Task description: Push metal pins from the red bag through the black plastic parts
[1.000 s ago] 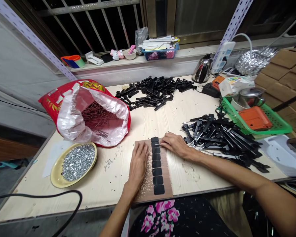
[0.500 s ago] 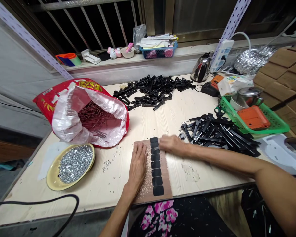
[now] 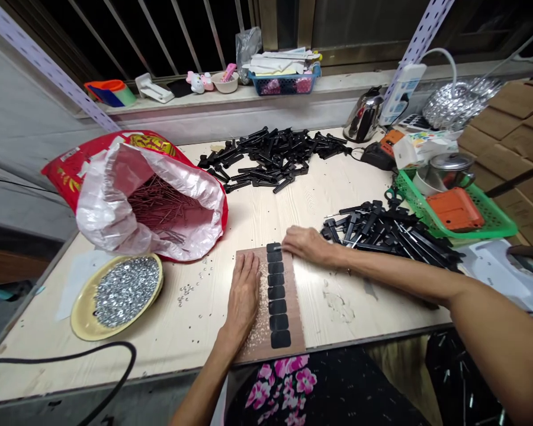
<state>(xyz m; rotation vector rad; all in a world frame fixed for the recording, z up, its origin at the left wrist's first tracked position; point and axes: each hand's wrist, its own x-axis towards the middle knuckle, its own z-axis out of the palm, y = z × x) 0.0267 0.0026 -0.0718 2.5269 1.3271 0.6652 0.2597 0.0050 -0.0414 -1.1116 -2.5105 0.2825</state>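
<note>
My left hand lies flat along the left side of a brown board, fingers stretched out. Down the board runs a row of several black rounded-square pieces, one above another. At the far end of that row, my right hand has its fingers pinched together beside the top piece. Whatever those fingertips grip is too small to make out. Pale crumbs are scattered on the board between my left hand and the row.
A red sack of thin brown rods and a yellow bowl of small metal washers stand left. Black plastic parts lie at the back. More black pieces with metal shafts lie right, near a green basket.
My right hand has moved a little farther up the row, to the top black piece. My left hand stays pressed on the board. The camera view has shifted slightly.
</note>
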